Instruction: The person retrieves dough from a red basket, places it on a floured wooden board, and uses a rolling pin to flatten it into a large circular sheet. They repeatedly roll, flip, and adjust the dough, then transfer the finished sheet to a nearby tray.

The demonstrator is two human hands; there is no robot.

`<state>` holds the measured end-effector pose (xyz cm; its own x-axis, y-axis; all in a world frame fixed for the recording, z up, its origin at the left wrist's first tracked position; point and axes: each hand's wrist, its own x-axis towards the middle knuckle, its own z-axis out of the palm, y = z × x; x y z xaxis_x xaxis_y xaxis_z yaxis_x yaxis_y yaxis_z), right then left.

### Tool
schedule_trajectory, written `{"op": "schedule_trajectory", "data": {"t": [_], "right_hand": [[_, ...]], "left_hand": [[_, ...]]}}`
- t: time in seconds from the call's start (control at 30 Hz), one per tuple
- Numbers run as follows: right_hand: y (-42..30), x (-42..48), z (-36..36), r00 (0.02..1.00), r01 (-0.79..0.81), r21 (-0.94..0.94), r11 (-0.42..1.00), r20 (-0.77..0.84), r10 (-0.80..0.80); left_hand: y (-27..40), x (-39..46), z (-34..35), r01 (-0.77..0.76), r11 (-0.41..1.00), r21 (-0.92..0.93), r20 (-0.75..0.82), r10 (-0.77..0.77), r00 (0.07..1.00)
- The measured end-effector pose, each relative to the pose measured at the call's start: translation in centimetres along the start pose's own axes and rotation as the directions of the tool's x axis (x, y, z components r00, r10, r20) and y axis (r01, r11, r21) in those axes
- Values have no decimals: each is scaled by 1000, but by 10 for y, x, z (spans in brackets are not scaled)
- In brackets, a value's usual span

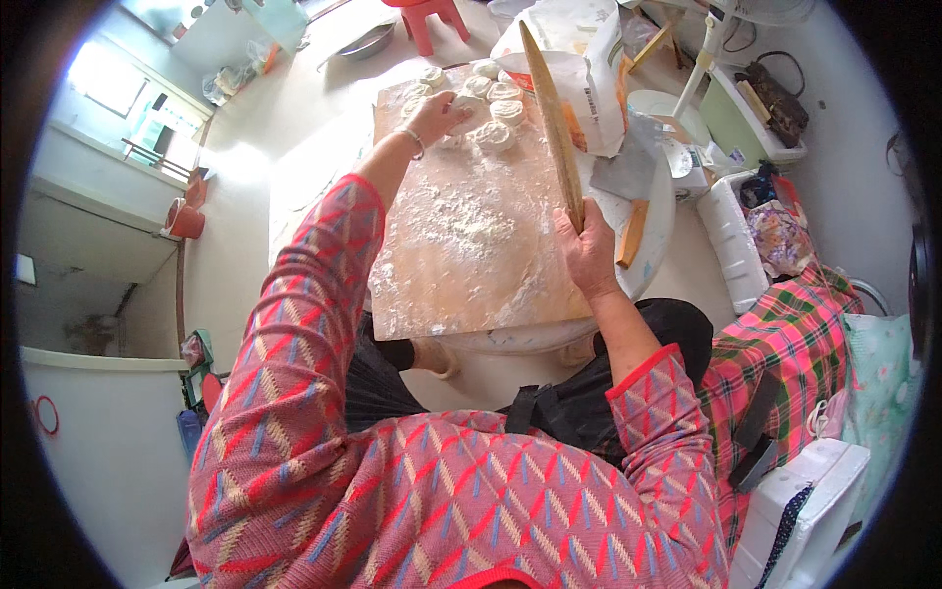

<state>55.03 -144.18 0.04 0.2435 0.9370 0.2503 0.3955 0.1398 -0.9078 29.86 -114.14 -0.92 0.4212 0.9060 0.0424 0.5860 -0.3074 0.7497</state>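
Observation:
A wooden board [441, 287] dusted with flour lies before me, with loose flour [471, 221] heaped thinly in its middle. Several round, coiled dough pieces [494, 136] sit at its far end. My left hand [436, 116] is among them, its fingertips at a pale dough piece [472, 110]; whether they grip it is hard to see. My right hand [586, 250] grasps one end of a long tapered wooden rolling pin [548, 103]. The pin is raised along the board's right edge and points away from me.
The board rests on a round white table [655, 235]. On its right lies a dough scraper with a wooden handle [633, 234] and a wide metal blade. An open flour bag [589, 88] stands at the far right. Beyond are a red stool [430, 22] and a metal basin [366, 43].

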Motion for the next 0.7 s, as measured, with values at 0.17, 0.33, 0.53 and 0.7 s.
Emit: {"op": "schedule_trajectory", "data": {"t": [0.17,0.33,0.53,0.7], "right_hand": [[4,-7,-4,1000,-6,-40,999,14,7],[13,-20,1,999,40,-75,996,24,-38],[15,-33,2,998,46,-69,997,43,-43],[14,-34,7,997,49,-71,996,59,-45]], "left_hand": [[35,-110,6,73,978,-194,-111,-95,989],[30,-202,36,-165,931,326,-218,244,945],[30,-287,69,-291,901,321,-61,326,943],[19,-295,101,171,971,167,-436,-83,896]]}}
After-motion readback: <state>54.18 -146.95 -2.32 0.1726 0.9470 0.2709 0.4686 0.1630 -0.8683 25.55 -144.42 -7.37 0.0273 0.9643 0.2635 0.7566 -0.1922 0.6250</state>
